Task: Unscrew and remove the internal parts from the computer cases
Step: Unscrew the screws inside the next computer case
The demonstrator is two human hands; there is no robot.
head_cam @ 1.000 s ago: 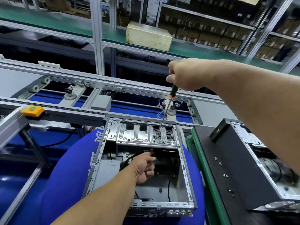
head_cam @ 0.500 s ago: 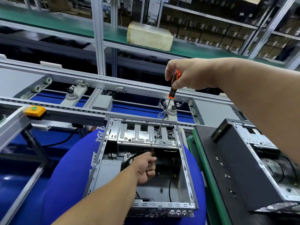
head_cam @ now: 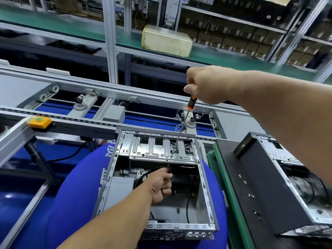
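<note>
Right hand [head_cam: 206, 85] fisted on screwdriver [head_cam: 181, 130], tip on drive cage [head_cam: 161, 149] at far end of open computer case [head_cam: 115, 162]; left hand [head_cam: 159, 186] pinching cables [head_cam: 143, 177] inside; risk: angled shaft camming out, stripping screw.

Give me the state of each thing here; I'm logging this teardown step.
Open silver metal computer case: lid off, on blue cushion.
Orange-and-black-handled screwdriver: tilted, tip on drive bracket.
Right hand: grips screwdriver handle.
Left hand: inside case, holding black cables.
Second black computer case: side open, loose screws on it.
</note>
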